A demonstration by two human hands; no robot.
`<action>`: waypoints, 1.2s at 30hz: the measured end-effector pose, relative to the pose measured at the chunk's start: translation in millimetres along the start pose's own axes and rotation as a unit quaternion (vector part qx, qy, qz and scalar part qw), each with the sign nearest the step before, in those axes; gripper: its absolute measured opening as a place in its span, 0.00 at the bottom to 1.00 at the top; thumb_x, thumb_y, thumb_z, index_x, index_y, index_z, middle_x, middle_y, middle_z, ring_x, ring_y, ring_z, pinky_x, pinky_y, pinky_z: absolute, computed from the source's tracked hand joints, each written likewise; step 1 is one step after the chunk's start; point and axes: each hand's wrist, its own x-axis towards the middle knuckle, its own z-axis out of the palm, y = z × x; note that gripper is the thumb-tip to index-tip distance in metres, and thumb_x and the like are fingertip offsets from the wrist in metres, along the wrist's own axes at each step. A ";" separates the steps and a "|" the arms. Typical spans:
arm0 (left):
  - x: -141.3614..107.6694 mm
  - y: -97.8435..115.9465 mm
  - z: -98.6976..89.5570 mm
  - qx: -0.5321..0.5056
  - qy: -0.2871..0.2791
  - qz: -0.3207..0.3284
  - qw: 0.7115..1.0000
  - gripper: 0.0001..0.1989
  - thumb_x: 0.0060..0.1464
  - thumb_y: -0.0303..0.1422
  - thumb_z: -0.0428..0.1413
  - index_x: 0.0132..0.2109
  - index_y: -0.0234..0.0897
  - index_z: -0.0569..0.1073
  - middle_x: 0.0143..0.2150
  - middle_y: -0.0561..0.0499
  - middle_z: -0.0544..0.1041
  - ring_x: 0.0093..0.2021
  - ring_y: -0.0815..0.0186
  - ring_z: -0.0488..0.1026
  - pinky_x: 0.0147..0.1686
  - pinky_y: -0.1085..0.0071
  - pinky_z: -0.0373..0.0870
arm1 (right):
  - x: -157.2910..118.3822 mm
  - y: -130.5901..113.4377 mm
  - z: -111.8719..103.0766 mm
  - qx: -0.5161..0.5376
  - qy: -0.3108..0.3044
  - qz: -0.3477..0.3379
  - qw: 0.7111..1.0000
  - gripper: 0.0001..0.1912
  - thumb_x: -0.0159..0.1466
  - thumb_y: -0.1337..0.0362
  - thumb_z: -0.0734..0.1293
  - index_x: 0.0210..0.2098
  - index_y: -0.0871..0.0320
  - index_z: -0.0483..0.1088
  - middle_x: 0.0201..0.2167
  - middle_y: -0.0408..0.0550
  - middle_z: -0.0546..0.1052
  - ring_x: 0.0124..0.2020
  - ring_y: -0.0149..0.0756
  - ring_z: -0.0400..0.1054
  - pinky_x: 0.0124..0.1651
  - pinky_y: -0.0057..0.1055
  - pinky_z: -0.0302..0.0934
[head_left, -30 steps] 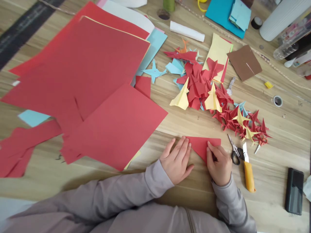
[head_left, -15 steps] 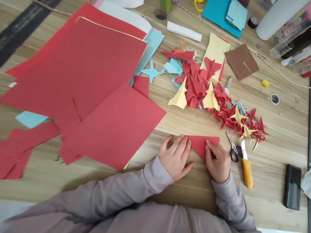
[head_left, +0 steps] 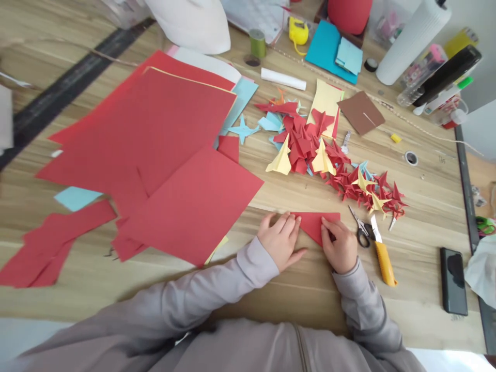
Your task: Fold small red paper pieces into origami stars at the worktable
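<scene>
A small piece of red paper [head_left: 311, 224], folded to a triangle, lies on the table in front of me with its long straight edge away from me. On its left corner rest the fingertips of my left hand [head_left: 279, 241], fingers stretched out and thumb apart. My right hand [head_left: 341, 246] pinches the paper's right part between thumb and forefinger, covering some of it. Just beyond is a heap of folded red paper shapes [head_left: 300, 147], mixed with yellow and blue ones. Black-handled scissors [head_left: 363, 232] and a yellow-handled knife [head_left: 385, 262] lie beside my right hand.
Large red sheets [head_left: 182, 124] cover the table to the left, with red strips [head_left: 65, 232] nearer me. A brown paper square [head_left: 362, 112], a tape measure [head_left: 298, 32] and a white roll [head_left: 282, 78] lie farther back. A phone [head_left: 453, 281] is at the right.
The head view has shifted, so more of the table's far side and right edge shows. Both hands keep about the same hold on the red paper.
</scene>
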 end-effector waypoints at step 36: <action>43.1 -47.4 34.1 -0.044 0.054 0.032 0.997 0.15 0.57 0.36 0.48 0.42 0.33 0.75 0.43 0.40 0.74 0.50 0.58 0.68 0.53 0.57 0.63 | -12.7 -13.7 -4.8 -0.199 -0.112 -0.049 0.972 0.22 0.67 0.56 0.50 0.52 0.57 0.66 0.43 0.56 0.72 0.43 0.38 0.68 0.41 0.29 0.59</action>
